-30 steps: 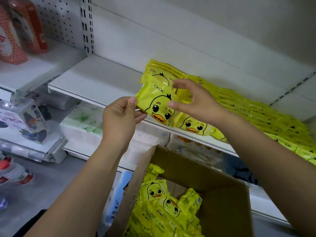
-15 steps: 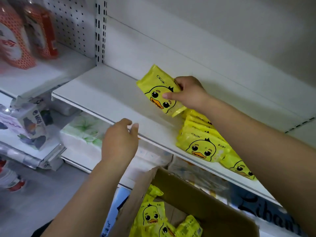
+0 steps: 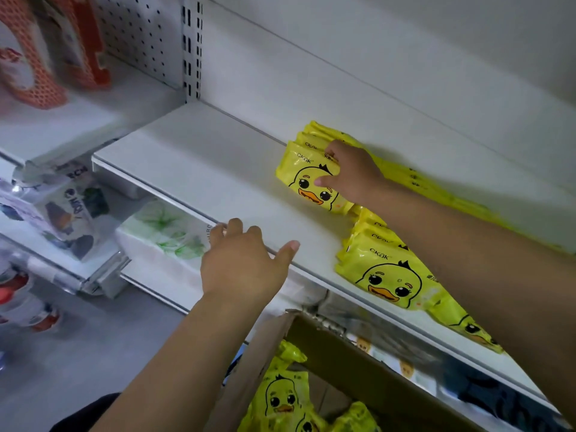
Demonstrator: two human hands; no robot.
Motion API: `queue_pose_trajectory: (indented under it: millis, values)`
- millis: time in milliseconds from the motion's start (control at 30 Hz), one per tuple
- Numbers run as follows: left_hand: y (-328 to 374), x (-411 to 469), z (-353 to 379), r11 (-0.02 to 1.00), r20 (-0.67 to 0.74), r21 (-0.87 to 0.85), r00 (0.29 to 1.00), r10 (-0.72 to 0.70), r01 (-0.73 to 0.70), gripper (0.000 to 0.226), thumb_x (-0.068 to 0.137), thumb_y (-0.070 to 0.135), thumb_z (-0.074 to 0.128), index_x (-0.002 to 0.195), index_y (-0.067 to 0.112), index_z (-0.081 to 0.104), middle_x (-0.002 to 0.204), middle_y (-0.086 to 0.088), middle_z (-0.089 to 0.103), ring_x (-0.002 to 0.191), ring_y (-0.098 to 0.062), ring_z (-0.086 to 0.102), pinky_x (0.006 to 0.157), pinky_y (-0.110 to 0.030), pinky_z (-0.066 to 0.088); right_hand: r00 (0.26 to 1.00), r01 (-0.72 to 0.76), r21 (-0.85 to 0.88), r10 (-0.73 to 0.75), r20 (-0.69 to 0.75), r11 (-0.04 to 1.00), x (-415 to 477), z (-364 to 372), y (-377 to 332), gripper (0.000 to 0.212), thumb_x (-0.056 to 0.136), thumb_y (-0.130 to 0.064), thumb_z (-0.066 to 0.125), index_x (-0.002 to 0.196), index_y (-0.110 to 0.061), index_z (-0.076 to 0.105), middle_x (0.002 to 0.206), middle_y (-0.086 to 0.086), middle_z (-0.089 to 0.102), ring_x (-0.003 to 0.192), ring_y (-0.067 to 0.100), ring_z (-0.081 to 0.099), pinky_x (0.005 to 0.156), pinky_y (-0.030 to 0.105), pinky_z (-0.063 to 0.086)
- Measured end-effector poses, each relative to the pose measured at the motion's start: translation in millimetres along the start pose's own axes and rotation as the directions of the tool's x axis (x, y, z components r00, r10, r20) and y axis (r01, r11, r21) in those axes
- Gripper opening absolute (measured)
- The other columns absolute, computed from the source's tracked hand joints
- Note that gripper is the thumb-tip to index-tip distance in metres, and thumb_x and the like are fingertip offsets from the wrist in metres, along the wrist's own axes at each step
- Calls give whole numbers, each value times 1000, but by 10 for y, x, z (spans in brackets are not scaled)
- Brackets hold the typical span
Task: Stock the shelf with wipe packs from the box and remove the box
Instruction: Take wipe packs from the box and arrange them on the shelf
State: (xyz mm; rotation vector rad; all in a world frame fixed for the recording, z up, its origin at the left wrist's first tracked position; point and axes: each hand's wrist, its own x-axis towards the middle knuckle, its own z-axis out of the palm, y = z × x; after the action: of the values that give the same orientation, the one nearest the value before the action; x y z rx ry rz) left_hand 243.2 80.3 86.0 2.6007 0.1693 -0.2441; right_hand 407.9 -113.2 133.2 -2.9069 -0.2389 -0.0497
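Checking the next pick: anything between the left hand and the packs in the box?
Nothing visible. The left hand rests on the shelf edge, just above the open box; its packs lie uncovered. The raised flap stands beside that path, not across it.

Shelf (image 3: pixel 218 188): left half bare, packs on the right half only.
Rear row (image 3: pixel 436 191) stands along the back panel (image 3: pixel 343 73) and runs off right.
End pack (image 3: pixel 308 182) is the leftmost of that row, tilted, facing left-front.
Right hand (image 3: pixel 352 176) on the end pack: thumb on its face, fingers over its top edge.
Front row (image 3: pixel 389 275) sits at the shelf's front edge, right of and before the end pack.
Left hand (image 3: pixel 243 266) at the front edge, left of the front row, thumb on the shelf.
Box (image 3: pixel 358 369) below the shelf, under the front row, with loose packs (image 3: pixel 280 397) inside.
Post (image 3: pixel 191 48) behind the shelf's left end.
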Motion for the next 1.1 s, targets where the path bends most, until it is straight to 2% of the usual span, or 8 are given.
queue_pose_trajectory:
  millis: [200, 300, 433, 567, 733, 867, 967, 1100]
  values:
    - [52, -10, 41, 1000, 5, 24, 1000, 1, -2, 79, 93, 76, 32, 143, 17, 50, 157, -6, 31, 152, -29, 13, 103, -43, 44, 997, 65, -141, -69, -24, 988, 47, -68, 52, 62, 75, -43, 85, 125, -20, 57, 126, -1, 59, 115, 23, 56, 78, 29, 37]
    - [21, -16, 45, 1000, 3, 7, 1000, 16, -16, 78, 94, 75, 32, 144, 17, 50, 159, -7, 30, 153, -28, 13, 108, -44, 41, 996, 71, -159, -80, -50, 985, 34, -69, 66, 67, 71, -44, 87, 124, -19, 54, 126, 0, 54, 115, 23, 56, 81, 34, 44]
    - [-37, 13, 17, 999, -20, -35, 1000, 25, -25, 75, 95, 72, 36, 136, 13, 57, 151, -9, 41, 147, -31, 26, 105, -46, 43, 996, 22, -35, -25, -91, 999, -92, -112, 65, 80, 69, -41, 89, 134, -18, 48, 132, 2, 49, 123, 23, 53, 90, 41, 49]
    - [-12, -17, 21, 988, -102, -147, 995, 24, -39, 68, 95, 67, 45, 126, 9, 63, 136, -12, 53, 131, -33, 44, 98, -46, 48, 991, 15, 45, -9, -134, 999, -417, -226, 54, 69, 78, -38, 83, 135, -17, 49, 137, 1, 49, 127, 22, 49, 98, 40, 45]
    - [44, -222, 91, 979, -182, -158, 978, 101, -131, 65, 98, 59, 48, 135, 7, 58, 154, -14, 41, 143, -34, 34, 108, -45, 39, 988, 97, -15, -98, -119, 995, -1141, -380, -20, 62, 85, -39, 78, 137, -19, 51, 135, 3, 55, 126, 24, 50, 100, 40, 45]
    - [-20, -493, 190, 962, -195, -199, 969, 149, -188, 57, 99, 54, 50, 129, 7, 60, 141, -15, 52, 133, -36, 42, 103, -47, 44, 990, 117, -58, -121, -75, 991, -1824, -439, 30, 56, 89, -38, 74, 137, -17, 53, 138, 4, 57, 130, 25, 46, 103, 44, 42]
    - [-57, -794, 303, 963, -122, -189, 978, 169, -190, 58, 100, 53, 50, 137, 9, 55, 140, -15, 52, 130, -35, 46, 101, -47, 46, 993, 94, -40, -96, -64, 995, -2384, -422, 130, 52, 91, -38, 72, 135, -16, 55, 138, 4, 57, 131, 24, 45, 100, 40, 41]
    - [-195, -1167, 556, 990, 151, -79, 980, 131, -120, 69, 100, 61, 43, 139, 4, 46, 140, -20, 52, 128, -38, 51, 97, -44, 44, 1000, -7, 35, 7, -11, 999, -3155, -162, 341, 50, 92, -38, 71, 134, -18, 55, 136, 4, 57, 127, 23, 48, 101, 38, 43]
